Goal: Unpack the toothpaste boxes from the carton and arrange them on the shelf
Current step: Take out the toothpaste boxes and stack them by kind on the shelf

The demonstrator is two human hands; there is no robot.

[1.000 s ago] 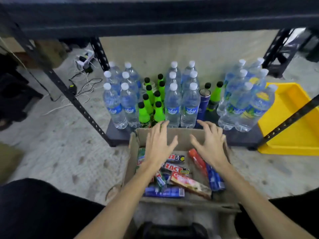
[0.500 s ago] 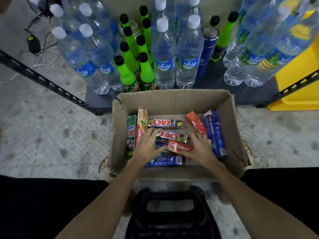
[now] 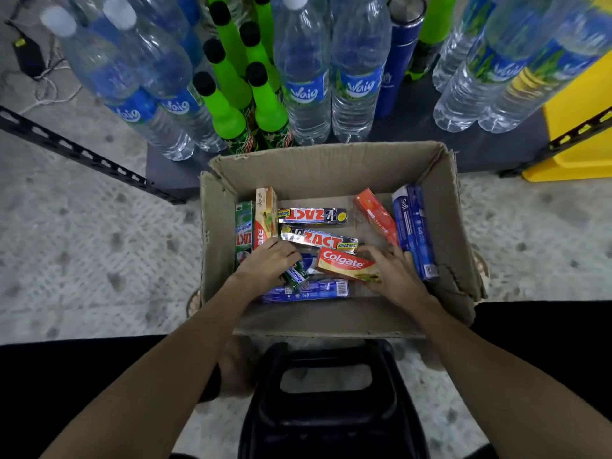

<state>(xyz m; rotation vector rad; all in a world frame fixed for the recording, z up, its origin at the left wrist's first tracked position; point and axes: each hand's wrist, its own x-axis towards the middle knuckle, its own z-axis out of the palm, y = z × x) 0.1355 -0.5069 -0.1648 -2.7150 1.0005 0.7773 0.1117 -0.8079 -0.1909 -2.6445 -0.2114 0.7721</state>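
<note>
Left hand grips a green box, right hand pinches the Colgate box mid-carton, so next they'll need lifting onto the shelf.

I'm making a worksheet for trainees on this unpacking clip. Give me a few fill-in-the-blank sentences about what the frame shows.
1. The right hand grips a red box branded ____.
2. The toothpaste boxes lie inside a cardboard ____.
3. The bottles with black caps behind the carton are coloured ____.
4. The left hand grips a dark green box printed with the word ____.

Missing words: Colgate; carton; green; whitening
</note>
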